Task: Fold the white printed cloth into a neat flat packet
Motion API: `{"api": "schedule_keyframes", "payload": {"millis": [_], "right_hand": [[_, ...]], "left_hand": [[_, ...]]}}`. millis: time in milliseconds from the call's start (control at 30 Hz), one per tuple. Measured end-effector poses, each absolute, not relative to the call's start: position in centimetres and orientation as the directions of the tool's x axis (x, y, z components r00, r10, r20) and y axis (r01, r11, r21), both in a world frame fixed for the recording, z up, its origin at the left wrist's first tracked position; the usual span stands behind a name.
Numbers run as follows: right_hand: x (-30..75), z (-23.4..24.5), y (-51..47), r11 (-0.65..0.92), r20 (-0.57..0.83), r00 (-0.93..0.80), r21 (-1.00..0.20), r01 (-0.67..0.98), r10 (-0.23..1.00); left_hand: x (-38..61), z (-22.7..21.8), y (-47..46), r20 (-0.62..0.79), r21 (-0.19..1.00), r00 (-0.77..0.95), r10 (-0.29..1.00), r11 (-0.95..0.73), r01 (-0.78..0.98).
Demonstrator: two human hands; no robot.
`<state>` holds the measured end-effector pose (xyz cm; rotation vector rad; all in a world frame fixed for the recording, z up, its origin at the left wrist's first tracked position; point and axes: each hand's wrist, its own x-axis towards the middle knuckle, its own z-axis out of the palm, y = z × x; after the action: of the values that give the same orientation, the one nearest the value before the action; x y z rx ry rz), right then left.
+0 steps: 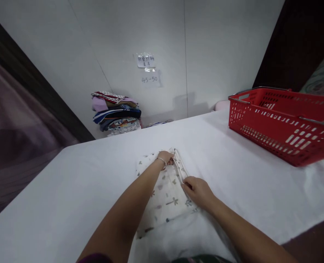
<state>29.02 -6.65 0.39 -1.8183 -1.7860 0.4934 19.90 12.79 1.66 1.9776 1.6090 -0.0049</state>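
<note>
A white cloth with a small print of leaves and palm shapes (164, 193) lies folded on the white-covered table (96, 175), close to my body. My left hand (166, 157), with a bracelet at the wrist, pinches the cloth's far right corner. Nearer to me, my right hand (197, 190) grips the same right edge, its fingers curled round the fabric. Between the two hands this edge stands slightly raised as a narrow folded strip. My left forearm covers part of the cloth's left side.
A red plastic basket (271, 128) with metal handles stands on the table at the right. Behind the table's far edge, a stack of folded clothes (118, 111) rises against the white wall (217, 44). Paper signs (151, 78) are taped there. Pinkish sheer fabric (19, 146) hangs at the left.
</note>
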Motion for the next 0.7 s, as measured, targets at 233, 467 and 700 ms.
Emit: {"api": "schedule_keyframes", "payload": {"millis": [233,467,700], "right_hand": [[29.8,-0.2,-6.4,-0.069,0.046,0.129,-0.645,0.761,0.991],[29.8,0.0,-6.4,-0.043,0.045,0.096,-0.654,0.755,0.994],[29.9,0.1,-6.4,-0.042,0.026,0.084,-0.695,0.718,0.996]], "left_hand": [[20.3,1.0,13.5,-0.363,0.546,0.26,0.895,-0.021,0.837],[20.9,0.9,13.6,-0.307,0.504,0.225,0.925,-0.042,0.862],[21.7,1.5,13.4,-0.289,0.435,0.229,0.93,-0.086,0.896]]}}
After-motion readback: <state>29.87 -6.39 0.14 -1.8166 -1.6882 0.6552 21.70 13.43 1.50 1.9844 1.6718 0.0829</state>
